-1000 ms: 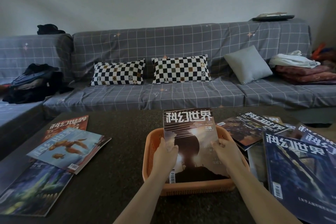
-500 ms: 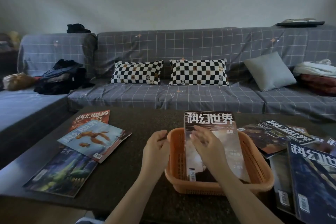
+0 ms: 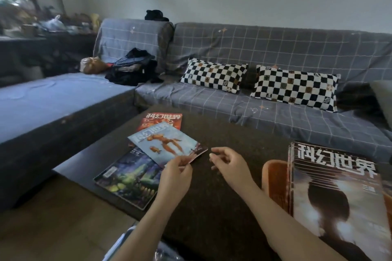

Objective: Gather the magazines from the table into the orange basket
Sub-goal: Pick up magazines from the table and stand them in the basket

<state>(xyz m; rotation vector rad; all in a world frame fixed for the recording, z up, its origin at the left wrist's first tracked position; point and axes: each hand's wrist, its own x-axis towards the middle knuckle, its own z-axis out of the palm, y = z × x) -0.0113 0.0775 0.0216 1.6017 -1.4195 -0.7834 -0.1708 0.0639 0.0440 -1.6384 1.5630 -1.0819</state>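
Left hand (image 3: 177,172) grip: fingers pinch near corner of pale blue magazine (image 3: 165,146). Right hand (image 3: 230,162) grip: loosely curled, holds nothing, hovers just beside. Blue magazine overlaps red magazine (image 3: 163,119) and dark green magazine (image 3: 129,178) on desk (image 3: 212,207). Orange basket (image 3: 273,182) at right, one magazine (image 3: 339,197) inside. Risk: corner pinch may slip or bend cover; lifting may drag the magazines underneath.
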